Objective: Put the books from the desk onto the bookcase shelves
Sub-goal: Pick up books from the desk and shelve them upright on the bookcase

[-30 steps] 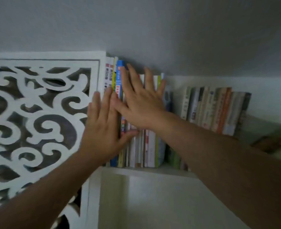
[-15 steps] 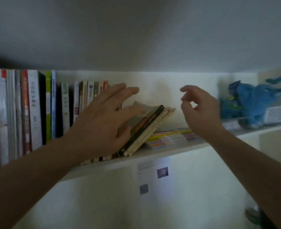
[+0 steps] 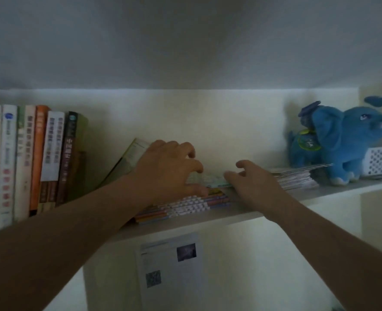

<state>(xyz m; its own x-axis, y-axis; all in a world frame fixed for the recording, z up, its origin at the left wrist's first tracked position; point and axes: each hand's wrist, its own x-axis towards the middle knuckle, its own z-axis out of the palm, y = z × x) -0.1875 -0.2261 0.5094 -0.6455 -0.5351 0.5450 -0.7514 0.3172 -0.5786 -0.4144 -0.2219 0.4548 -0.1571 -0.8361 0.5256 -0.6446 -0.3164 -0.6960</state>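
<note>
On the white bookcase shelf (image 3: pixel 333 191), my left hand (image 3: pixel 167 169) curls over the flat stack of thin colourful books (image 3: pixel 185 205), thumb seemingly pinching the top one, while my right hand (image 3: pixel 255 185) rests loosely spread beside it, gripping nothing.

We see a dim, soft, slightly blurred view; above the left hand (image 3: pixel 167 169) the wall is palest, forearms below in shadow.
</note>
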